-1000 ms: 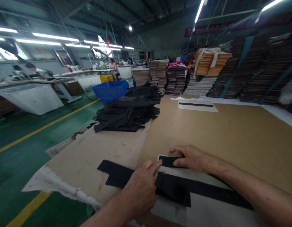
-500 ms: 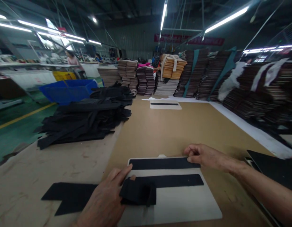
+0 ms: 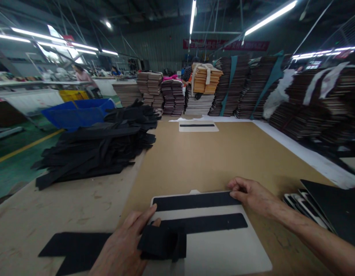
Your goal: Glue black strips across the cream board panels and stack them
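Observation:
A white card [image 3: 223,253] lies on the brown table [image 3: 212,157] in front of me. Two black fabric strips cross it: an upper strip [image 3: 194,201] and a lower strip [image 3: 212,223]. My right hand [image 3: 253,195] pinches the right end of the upper strip against the card. My left hand [image 3: 122,247] rests with fingers stretched out on the left end of the lower strip, beside a folded black fabric piece [image 3: 162,243]. Another flat black piece [image 3: 70,251] lies left of my left hand.
A big heap of black fabric strips [image 3: 96,149] sits at the left of the table. A second white card with a strip [image 3: 198,126] lies farther back. Tall stacks of cards [image 3: 252,90] line the back and right. More cards [image 3: 312,209] lie at right. A blue bin [image 3: 76,112] stands on the floor.
The view swung right and then settled. My right hand slid from the left end to the right end of the upper strip. My left hand stayed on the folded fabric.

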Action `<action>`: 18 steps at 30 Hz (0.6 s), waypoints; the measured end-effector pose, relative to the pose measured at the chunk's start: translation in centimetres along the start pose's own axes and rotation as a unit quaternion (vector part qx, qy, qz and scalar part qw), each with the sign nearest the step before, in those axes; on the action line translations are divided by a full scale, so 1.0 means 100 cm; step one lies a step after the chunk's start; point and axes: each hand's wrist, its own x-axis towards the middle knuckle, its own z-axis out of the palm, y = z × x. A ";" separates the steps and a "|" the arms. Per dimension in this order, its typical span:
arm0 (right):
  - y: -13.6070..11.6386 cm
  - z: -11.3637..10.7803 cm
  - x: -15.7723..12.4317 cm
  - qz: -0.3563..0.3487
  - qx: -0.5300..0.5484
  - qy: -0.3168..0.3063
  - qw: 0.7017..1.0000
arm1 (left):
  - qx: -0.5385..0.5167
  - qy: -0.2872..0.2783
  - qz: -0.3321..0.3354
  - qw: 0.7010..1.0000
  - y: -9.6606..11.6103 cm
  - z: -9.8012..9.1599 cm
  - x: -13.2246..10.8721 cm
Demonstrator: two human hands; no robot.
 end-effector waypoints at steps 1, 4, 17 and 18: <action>-0.001 0.001 0.001 0.001 -0.008 0.000 1.000 | -0.006 -0.007 -0.014 1.000 0.001 -0.001 0.000; -0.005 0.003 0.002 0.006 -0.029 0.002 1.000 | -0.017 -0.020 -0.037 0.999 0.004 -0.004 0.002; -0.027 0.011 -0.008 -0.121 -0.271 0.034 0.954 | 0.023 -0.001 0.037 0.999 0.002 -0.006 0.006; -0.033 0.014 -0.011 -0.129 -0.305 0.025 0.943 | 0.022 -0.003 0.033 0.999 0.004 -0.010 0.009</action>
